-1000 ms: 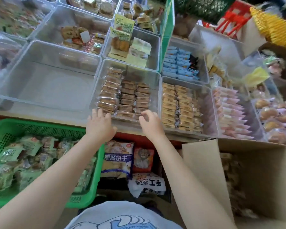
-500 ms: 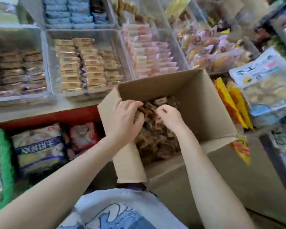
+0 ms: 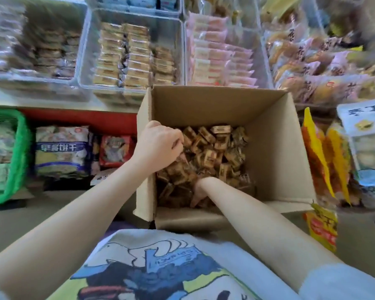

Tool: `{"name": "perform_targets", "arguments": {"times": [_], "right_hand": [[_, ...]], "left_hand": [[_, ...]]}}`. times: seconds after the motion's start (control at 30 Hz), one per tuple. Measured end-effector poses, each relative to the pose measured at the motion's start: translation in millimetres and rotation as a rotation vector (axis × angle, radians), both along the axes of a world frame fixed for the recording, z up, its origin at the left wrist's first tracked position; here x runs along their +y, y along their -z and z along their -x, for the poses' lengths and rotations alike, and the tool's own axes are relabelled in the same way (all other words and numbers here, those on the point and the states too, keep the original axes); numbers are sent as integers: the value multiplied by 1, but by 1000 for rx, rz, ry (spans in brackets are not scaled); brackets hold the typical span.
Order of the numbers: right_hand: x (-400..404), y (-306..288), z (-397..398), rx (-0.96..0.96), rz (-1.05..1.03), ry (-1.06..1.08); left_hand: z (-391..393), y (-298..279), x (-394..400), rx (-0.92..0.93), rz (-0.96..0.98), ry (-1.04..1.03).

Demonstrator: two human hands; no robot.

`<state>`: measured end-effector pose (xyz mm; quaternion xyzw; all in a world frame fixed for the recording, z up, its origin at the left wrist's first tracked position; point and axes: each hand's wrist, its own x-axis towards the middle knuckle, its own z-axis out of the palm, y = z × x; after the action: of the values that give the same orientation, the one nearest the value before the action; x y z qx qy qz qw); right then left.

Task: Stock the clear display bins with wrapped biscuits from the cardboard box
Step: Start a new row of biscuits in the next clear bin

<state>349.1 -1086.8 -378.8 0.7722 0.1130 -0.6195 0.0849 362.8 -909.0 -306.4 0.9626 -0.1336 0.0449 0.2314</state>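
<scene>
1. Shop shelving fills the background, with a row of clear display bins [image 3: 130,55] along the shelf, each already holding rows of wrapped packets, and the cardboard box [image 3: 275,148] standing open just below them so that a lift from box to bin is short
2. We see the wrapped biscuits [image 3: 217,148] lying loose in a heap at the bottom of the box, none of them yet on the way to a bin
3. Our left hand [image 3: 158,146] reaches over the box's left wall with fingers curled down into the heap; it appears to be gathering packets, though the fingertips are hidden and we cannot tell whether it has any
4. Our right hand [image 3: 200,191] is plunged deeper at the near side, fingers pointing down among the packets; its grip is hidden too, so we cannot tell whether it grasps anything
5. Around us, a green basket [image 3: 15,161] of packets sits at the far left, bagged snacks [image 3: 62,148] lie under the shelf, and yellow-orange bags [image 3: 325,161] stand right of the box
6. We judge the box's tall walls and upright left flap to be the main hindrance, since full hands must rise clear of them
</scene>
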Motion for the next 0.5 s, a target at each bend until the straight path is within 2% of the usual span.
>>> {"name": "perform_targets", "arguments": {"times": [0.07, 0.13, 0.2, 0.33, 0.43, 0.5], "right_hand": [[1, 8, 1, 9, -18, -16], [-3, -2, -9, 37, -62, 128], [-12, -27, -22, -17, -246, 423], [-25, -87, -26, 16, -834, 1131], [-22, -105, -25, -57, -1069, 1326], [-13, -115, -26, -134, -1133, 1383]], "left_hand": [[0, 2, -1, -6, -7, -13], [1, 3, 0, -23, -12, -10], [-1, 1, 0, -36, 18, -14], [2, -13, -6, 36, 148, -75], [2, -27, -4, 233, 269, -118], [-2, -35, 0, 446, 561, -166]]}}
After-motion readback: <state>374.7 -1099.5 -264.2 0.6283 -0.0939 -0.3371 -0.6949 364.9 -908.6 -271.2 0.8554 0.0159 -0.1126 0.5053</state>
